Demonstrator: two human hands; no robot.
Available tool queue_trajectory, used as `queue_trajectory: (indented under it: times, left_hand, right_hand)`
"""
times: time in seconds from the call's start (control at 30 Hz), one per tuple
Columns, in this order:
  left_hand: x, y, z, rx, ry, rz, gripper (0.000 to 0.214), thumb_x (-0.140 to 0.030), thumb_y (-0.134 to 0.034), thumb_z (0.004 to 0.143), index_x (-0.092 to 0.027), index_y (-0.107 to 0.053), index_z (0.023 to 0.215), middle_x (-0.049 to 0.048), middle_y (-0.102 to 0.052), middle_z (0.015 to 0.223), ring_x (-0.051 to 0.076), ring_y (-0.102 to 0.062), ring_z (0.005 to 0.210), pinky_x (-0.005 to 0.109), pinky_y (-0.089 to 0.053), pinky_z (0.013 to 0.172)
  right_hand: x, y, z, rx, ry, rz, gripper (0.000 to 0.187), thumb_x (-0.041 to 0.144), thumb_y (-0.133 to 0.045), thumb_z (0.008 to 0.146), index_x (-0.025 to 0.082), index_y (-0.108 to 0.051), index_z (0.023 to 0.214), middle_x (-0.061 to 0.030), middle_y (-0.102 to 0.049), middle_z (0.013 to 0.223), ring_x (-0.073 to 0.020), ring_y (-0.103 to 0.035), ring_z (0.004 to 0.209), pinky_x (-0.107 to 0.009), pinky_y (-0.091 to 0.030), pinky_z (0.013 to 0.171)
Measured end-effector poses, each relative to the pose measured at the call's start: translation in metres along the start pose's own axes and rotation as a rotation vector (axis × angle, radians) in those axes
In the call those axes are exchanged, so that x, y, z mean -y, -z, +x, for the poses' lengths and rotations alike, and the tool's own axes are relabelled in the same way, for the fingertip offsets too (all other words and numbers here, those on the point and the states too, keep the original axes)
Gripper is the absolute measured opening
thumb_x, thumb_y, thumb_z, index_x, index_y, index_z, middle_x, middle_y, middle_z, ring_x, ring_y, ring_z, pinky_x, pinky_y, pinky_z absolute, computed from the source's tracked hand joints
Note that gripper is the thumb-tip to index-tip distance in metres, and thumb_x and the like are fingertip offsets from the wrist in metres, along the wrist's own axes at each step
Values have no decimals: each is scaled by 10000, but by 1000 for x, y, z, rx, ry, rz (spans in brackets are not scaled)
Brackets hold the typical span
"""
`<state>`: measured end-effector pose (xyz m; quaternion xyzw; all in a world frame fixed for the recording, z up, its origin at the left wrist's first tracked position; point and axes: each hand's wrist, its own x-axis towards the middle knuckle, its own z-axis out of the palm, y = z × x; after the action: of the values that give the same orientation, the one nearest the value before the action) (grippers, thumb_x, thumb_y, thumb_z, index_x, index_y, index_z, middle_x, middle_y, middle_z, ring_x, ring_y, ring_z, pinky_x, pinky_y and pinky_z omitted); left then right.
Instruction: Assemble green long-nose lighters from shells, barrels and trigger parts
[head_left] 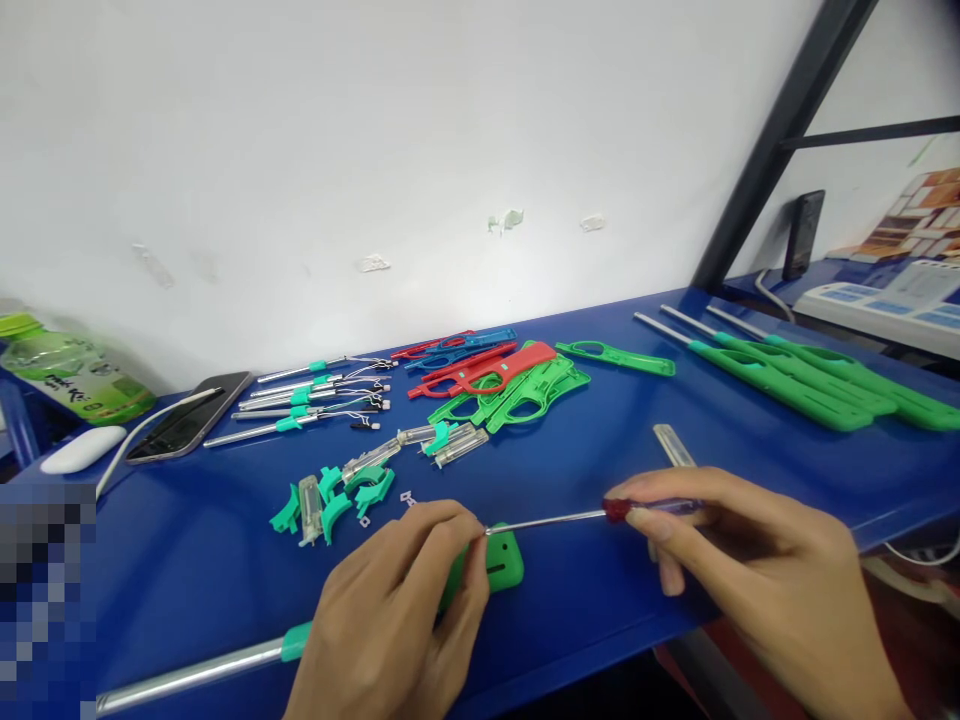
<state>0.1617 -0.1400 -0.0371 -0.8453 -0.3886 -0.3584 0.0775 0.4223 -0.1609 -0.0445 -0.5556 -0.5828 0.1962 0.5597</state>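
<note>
My left hand is closed over a green plastic lighter body lying on the blue table. A long metal tube runs from the body towards the lower left. My right hand grips a screwdriver by its red handle. The thin shaft points left, and its tip meets the green body beside my left fingertips.
Loose teal triggers and clear small parts lie just beyond my hands. Farther back are metal tubes with wires, red, blue and green shell halves, and finished green lighters at right. A phone, a bottle and a white mouse-like object sit at left.
</note>
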Motion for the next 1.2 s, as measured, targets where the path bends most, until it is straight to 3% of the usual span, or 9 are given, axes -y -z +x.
queue_trajectory:
  times: [0.5,0.8,1.2]
  left_hand:
    - [3,-2,-2,30,0,14,126,-134,-563,1095,-244,-599,1146,3,-707,1068,108,-731,941,204,-566,907]
    - [6,-4,2,47,-13,-3,137,-159,-482,1149,-244,-588,1167,1,-697,1058,105,-719,895,224,-546,842]
    - [6,-3,1,69,-16,27,139,-167,-465,1156,-242,-579,1177,-2,-691,1058,105,-719,867,233,-533,799]
  right_hand:
    - [-2,0,-1,-12,62,-13,24,377,-868,907,366,-889,903,49,-834,822,-83,-575,415,-229,-553,470]
    - [-2,-1,-2,-29,68,-43,105,419,-837,931,336,-884,886,4,-854,889,-119,-567,422,-291,-549,455]
    - [-2,0,-2,17,100,3,119,318,-802,968,377,-882,903,28,-855,996,-85,-612,453,-223,-565,438]
